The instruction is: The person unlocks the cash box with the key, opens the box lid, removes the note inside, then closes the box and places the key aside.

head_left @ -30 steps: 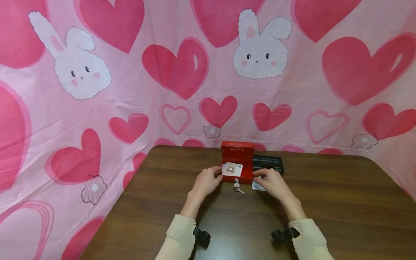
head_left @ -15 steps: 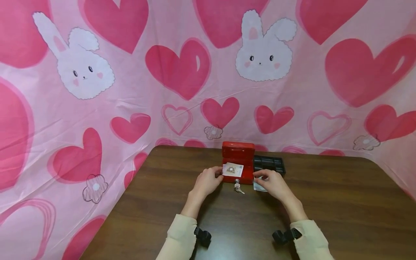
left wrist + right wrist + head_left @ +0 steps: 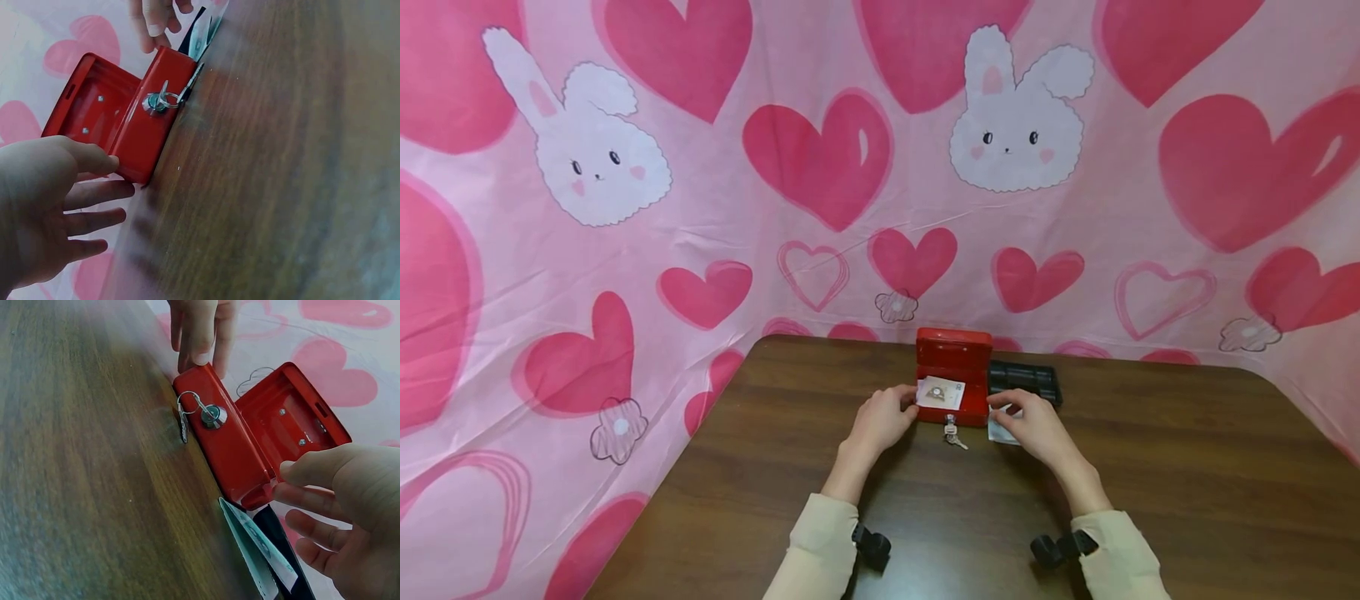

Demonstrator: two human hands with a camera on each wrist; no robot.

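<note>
A red cash box [image 3: 976, 410] stands with its lid [image 3: 955, 350] raised. Inside lies a banknote [image 3: 955, 393], and on it a small gold-coloured piece [image 3: 936, 393], too small to identify. Keys [image 3: 957, 439] hang from the front lock [image 3: 153, 103]. My left hand [image 3: 882, 421] touches the box's left end, thumb at the front corner and the other fingers extended. At the right end, my right hand [image 3: 369, 506] touches the box near its corner with relaxed fingers. Below that hand, a folded banknote [image 3: 250, 544] lies on the table.
Behind my right hand, a black compartment tray [image 3: 1026, 379] sits beside the box. The brown wooden table [image 3: 955, 517] ends just behind them at a pink cloth [image 3: 820, 350] with hearts and rabbits. Each wrist wears a black camera [image 3: 872, 547].
The whole scene has shifted slightly right in the head view. Hands, box, banknotes and keys keep the same places relative to each other.
</note>
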